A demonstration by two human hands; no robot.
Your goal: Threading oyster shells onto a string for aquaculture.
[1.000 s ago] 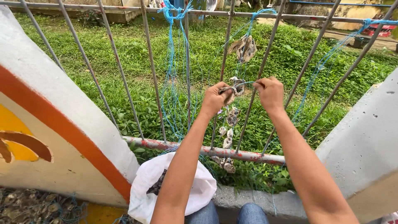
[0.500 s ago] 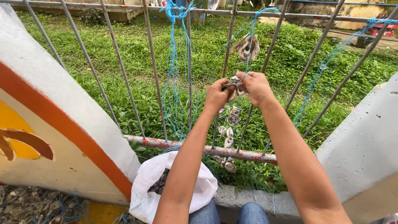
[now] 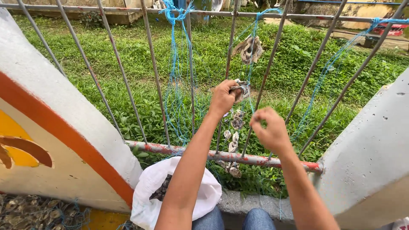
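My left hand (image 3: 222, 99) is raised at the metal railing (image 3: 153, 76) and pinches a grey oyster shell (image 3: 241, 90) strung on a thin blue line (image 3: 252, 64). Another shell (image 3: 249, 49) hangs higher on the same line. Several smaller shells (image 3: 233, 136) dangle below my left hand. My right hand (image 3: 270, 132) hovers lower and to the right, fingers curled together, apart from the shell; whether it pinches the line I cannot tell.
A white bag (image 3: 155, 194) with dark shells lies on my lap. Bundles of blue string (image 3: 175, 76) hang from the top rail. A rusty red bottom rail (image 3: 255, 159) crosses low. White painted walls (image 3: 55, 127) flank both sides. Grass lies beyond.
Both hands were together on the shell; my right hand has come away and dropped down to the right. My left hand stays on the shell.
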